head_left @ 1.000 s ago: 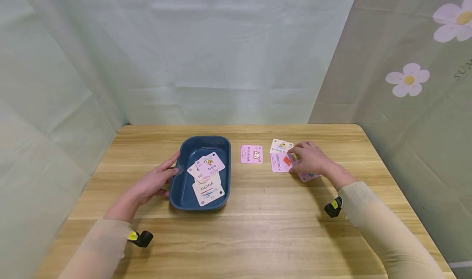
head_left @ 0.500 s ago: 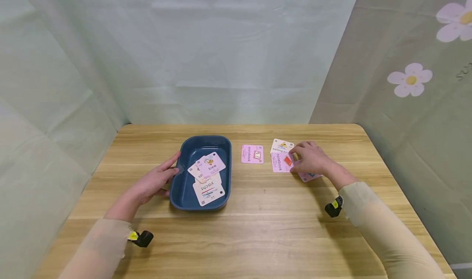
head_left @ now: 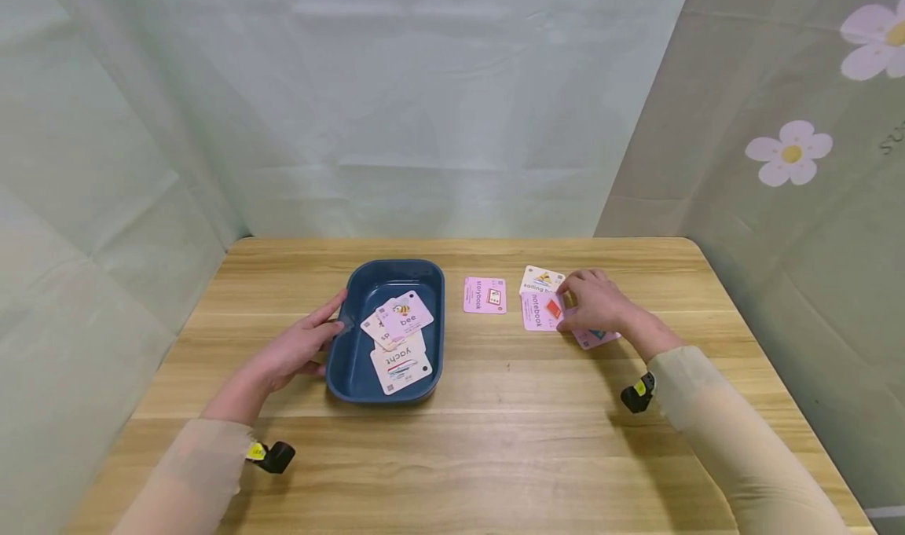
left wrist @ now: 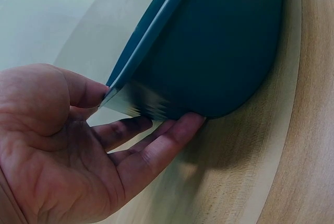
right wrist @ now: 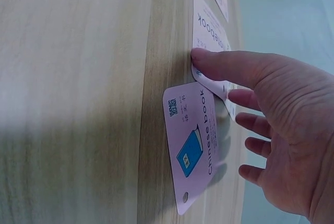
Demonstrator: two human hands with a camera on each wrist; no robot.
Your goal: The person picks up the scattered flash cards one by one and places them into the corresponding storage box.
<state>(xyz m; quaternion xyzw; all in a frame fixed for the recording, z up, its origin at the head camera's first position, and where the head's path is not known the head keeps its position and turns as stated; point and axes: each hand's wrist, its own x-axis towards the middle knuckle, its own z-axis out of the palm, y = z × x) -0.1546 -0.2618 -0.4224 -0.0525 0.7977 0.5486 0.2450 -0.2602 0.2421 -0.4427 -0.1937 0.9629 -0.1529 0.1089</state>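
Note:
My left hand holds the left side of a dark blue plastic tub. In the left wrist view, its thumb is at the rim and the other fingers lie against the outer wall near the bottom. On the right, my right hand pinches a pink "notebook" flash card by opposite edges, thumb on the near edge and index finger on the far one. That card overlaps a white "sailing boat" card behind it. Partly under the hand lies a pink "Chinese book" card.
Inside the tub are several loose cards, with a "bee" card on top and a "yacht" card nearer me. A pink "storybook" card lies between tub and right hand. Pale curtains hang beyond the wooden table.

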